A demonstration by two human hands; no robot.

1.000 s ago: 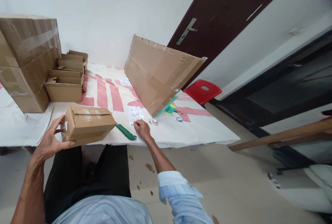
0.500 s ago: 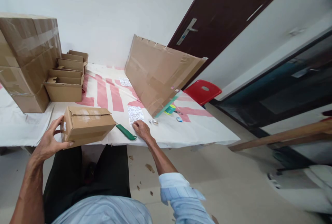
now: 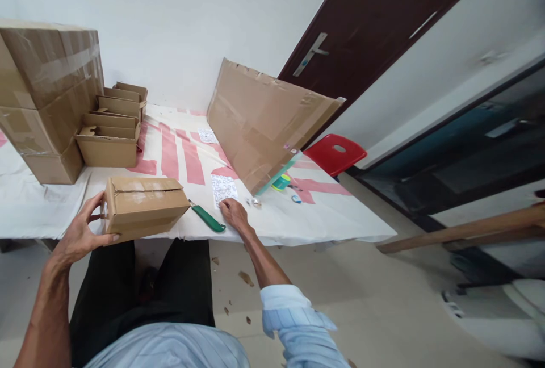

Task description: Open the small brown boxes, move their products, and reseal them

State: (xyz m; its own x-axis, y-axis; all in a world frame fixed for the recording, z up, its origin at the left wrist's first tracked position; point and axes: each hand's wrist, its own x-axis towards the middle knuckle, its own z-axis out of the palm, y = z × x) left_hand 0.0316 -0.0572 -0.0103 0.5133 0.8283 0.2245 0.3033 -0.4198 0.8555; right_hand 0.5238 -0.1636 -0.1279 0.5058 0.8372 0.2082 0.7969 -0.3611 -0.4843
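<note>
My left hand (image 3: 83, 229) grips the left end of a closed cardboard box (image 3: 145, 203), thumb low on its side and fingers behind the end. The box sits tilted at the table's front edge, with tape across its top. My right hand (image 3: 233, 214) rests on the cloth, fingers pinched together at the near edge of a white printed paper sheet (image 3: 223, 187). Its small round pattern looks like stickers, too small to make out. Between the box and my right hand lies a green utility knife (image 3: 207, 218), blade end towards the box.
Open cardboard boxes (image 3: 108, 149) stand in a row beside stacked large cartons (image 3: 51, 101) at left. A big cardboard panel (image 3: 268, 124) leans over the table. Beside it are a green tape roll (image 3: 281, 182) and a second printed sheet (image 3: 208, 136). A red chair (image 3: 336, 153) stands behind.
The view has shifted slightly. My left hand keeps its hold on the box, and my right hand stays at the sheet's near edge with hardly any movement.
</note>
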